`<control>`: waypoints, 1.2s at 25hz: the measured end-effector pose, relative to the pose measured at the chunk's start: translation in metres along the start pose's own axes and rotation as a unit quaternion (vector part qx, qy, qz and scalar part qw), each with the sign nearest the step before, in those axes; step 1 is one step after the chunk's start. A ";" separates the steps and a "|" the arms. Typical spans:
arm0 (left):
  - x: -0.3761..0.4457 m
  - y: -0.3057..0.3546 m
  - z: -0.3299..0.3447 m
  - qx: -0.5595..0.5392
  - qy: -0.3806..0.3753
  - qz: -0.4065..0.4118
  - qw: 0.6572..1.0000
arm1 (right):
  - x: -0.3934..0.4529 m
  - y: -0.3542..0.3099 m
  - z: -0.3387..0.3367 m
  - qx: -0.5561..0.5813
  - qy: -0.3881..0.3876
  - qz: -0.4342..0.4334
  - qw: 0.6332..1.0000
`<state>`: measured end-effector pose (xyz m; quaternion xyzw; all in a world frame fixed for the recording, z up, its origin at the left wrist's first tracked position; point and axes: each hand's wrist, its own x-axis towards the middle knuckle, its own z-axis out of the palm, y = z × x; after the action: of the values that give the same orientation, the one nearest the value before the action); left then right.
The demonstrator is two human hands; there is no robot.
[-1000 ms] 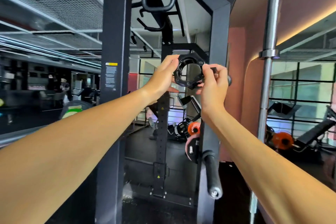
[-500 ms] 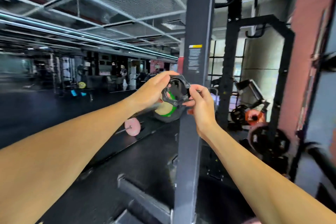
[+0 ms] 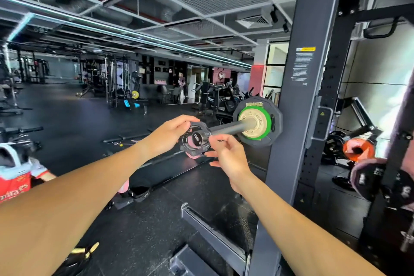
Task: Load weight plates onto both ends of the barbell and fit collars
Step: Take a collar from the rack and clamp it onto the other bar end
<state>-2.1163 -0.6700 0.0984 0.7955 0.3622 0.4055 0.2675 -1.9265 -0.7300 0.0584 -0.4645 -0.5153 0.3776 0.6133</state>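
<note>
At the near end of the grey steel barbell sleeve [image 3: 226, 128], head cam: black plastic ring collar [image 3: 194, 140] sits right at the sleeve's end cap, prob just starting over it, hard to tell w/ the blur. Left hand [image 3: 172, 135] pinches the collar's top/left rim, fingers curled on it. Right hand [image 3: 226, 154] has thumb + index on the collar's clamp side, other fingers loose. Further up the sleeve, a green-rimmed cream plate [image 3: 254, 123] sits against a bigger black plate [image 3: 274, 129], beside the dark grey rack upright [image 3: 295, 105].
</note>
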 end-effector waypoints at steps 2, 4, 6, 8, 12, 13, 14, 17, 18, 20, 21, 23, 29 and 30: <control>0.002 -0.008 -0.001 0.003 0.006 -0.019 1.000 | 0.007 0.005 0.008 0.019 0.021 0.016 0.999; 0.009 -0.012 0.005 -0.009 0.013 -0.032 0.999 | 0.013 0.010 0.013 0.033 0.048 0.024 0.998; 0.019 -0.019 0.012 -0.029 0.015 -0.053 0.998 | 0.020 0.017 0.017 0.025 0.079 0.020 0.996; 0.026 -0.025 0.020 -0.067 -0.002 -0.081 0.994 | 0.027 0.025 0.016 0.003 0.112 0.010 0.994; 0.040 -0.026 0.027 -0.074 -0.016 -0.094 0.993 | 0.040 0.036 0.007 -0.038 0.143 -0.006 0.989; 0.044 -0.024 0.027 -0.059 -0.017 -0.097 0.993 | 0.044 0.036 0.003 -0.050 0.143 -0.010 0.988; 0.050 -0.020 0.028 -0.051 -0.028 -0.107 0.993 | 0.049 0.035 -0.001 -0.062 0.142 -0.016 0.988; 0.076 -0.008 0.029 -0.020 -0.089 -0.159 0.983 | 0.067 0.029 -0.017 -0.106 0.140 -0.047 0.983; 0.086 -0.003 0.029 0.002 -0.104 -0.170 0.980 | 0.074 0.029 -0.023 -0.119 0.141 -0.055 0.981; 0.104 0.002 0.029 0.056 -0.126 -0.174 0.975 | 0.088 0.029 -0.033 -0.140 0.140 -0.063 0.978; 0.117 0.003 0.032 0.086 -0.137 -0.169 0.972 | 0.096 0.032 -0.040 -0.146 0.140 -0.068 0.977; 0.140 0.003 0.040 0.121 -0.155 -0.168 0.966 | 0.113 0.037 -0.057 -0.157 0.137 -0.081 0.975; 0.203 0.005 0.071 0.167 -0.197 -0.188 0.948 | 0.169 0.047 -0.105 -0.150 0.116 -0.094 0.977; 0.215 0.005 0.077 0.179 -0.201 -0.188 0.945 | 0.178 0.048 -0.112 -0.151 0.115 -0.091 0.978</control>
<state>-1.9620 -0.5125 0.1586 0.8128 0.5102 0.1077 0.2596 -1.7831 -0.5685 0.0582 -0.5436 -0.5325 0.1821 0.6227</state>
